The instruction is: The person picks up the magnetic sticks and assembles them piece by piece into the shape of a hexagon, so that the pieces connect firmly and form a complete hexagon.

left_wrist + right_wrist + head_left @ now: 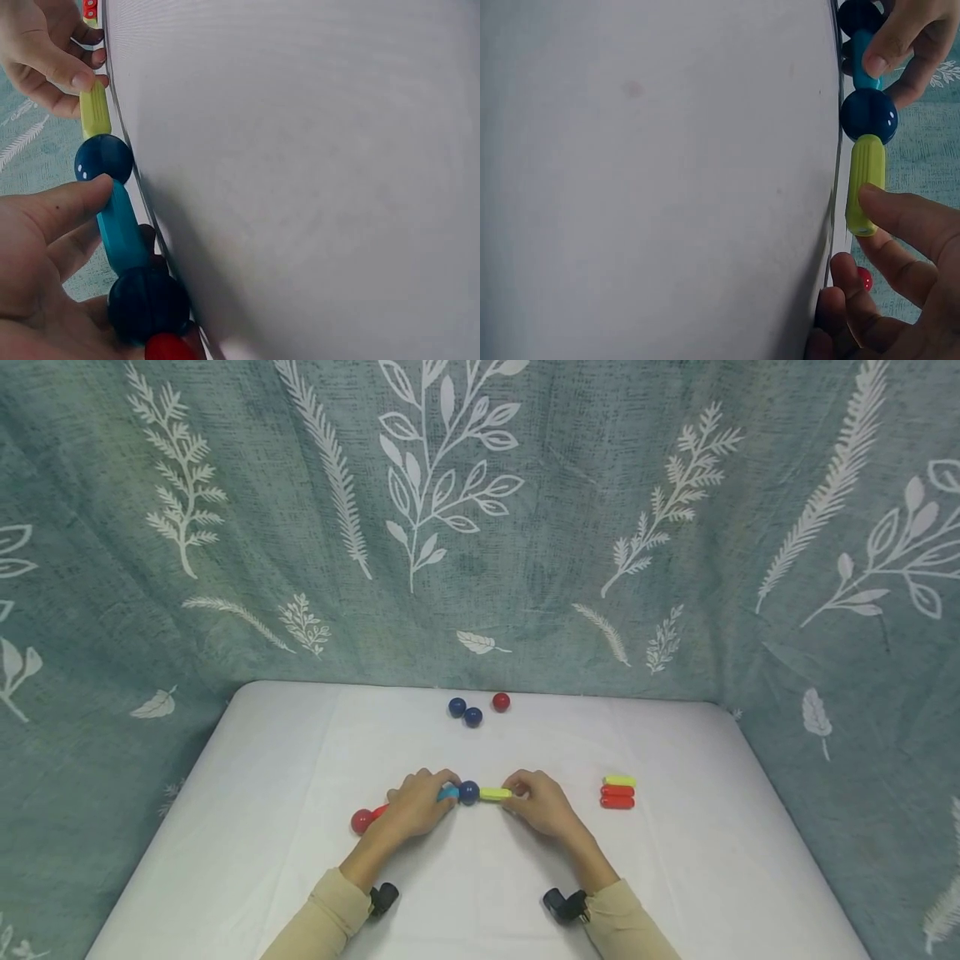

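Note:
A chain of balls and rods stretches between the two hands. My left hand point(422, 802) grips its light-blue rod point(122, 229), thumb along one side. One dark blue ball point(148, 306) sits at the near end of that rod, and a second dark blue ball point(468, 792) at the other end. From this second ball a yellow-green rod point(866, 184) sticks out, its free end pinched between thumb and fingers of my right hand point(542, 803). Past the left hand, a red rod point(380, 812) leads to a red ball point(362, 822); the left hand hides part of the chain.
Toward the back of the white table point(360, 735) lie two loose blue balls point(457, 707) and a red ball point(501, 702). Right of the right hand, a yellow-green rod point(619, 781) lies beside two red rods point(617, 802). A patterned curtain point(525, 568) hangs behind the table.

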